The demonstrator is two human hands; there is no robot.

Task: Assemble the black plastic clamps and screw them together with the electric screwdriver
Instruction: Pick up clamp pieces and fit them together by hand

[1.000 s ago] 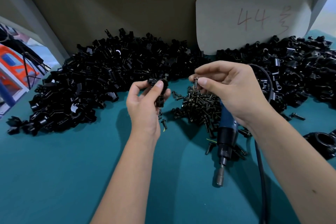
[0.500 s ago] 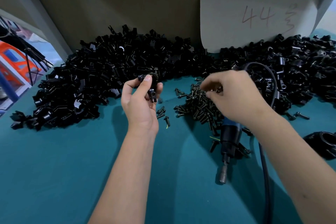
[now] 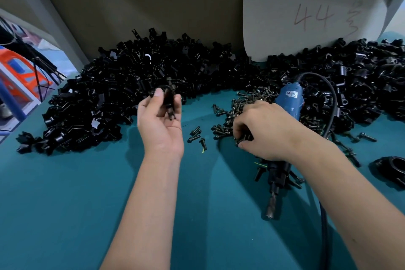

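My left hand (image 3: 161, 124) holds a black plastic clamp (image 3: 167, 96) upright between thumb and fingers, with a screw sticking out of its top. My right hand (image 3: 264, 129) reaches down into the pile of dark screws (image 3: 245, 107), fingers curled round a few of them. The blue electric screwdriver (image 3: 287, 103) lies under my right wrist, its bit end (image 3: 271, 210) pointing toward me and its black cable looping off to the right.
A large heap of black clamp parts (image 3: 105, 94) fills the back left of the teal table (image 3: 65, 204), another heap (image 3: 350, 85) the back right. A white card marked 44 (image 3: 311, 17) leans on the back wall. A black ring part (image 3: 392, 169) sits at the right edge.
My right hand dropped from beside the clamp down into the screw pile. My left hand drew the clamp a little to the left and kept hold of it.
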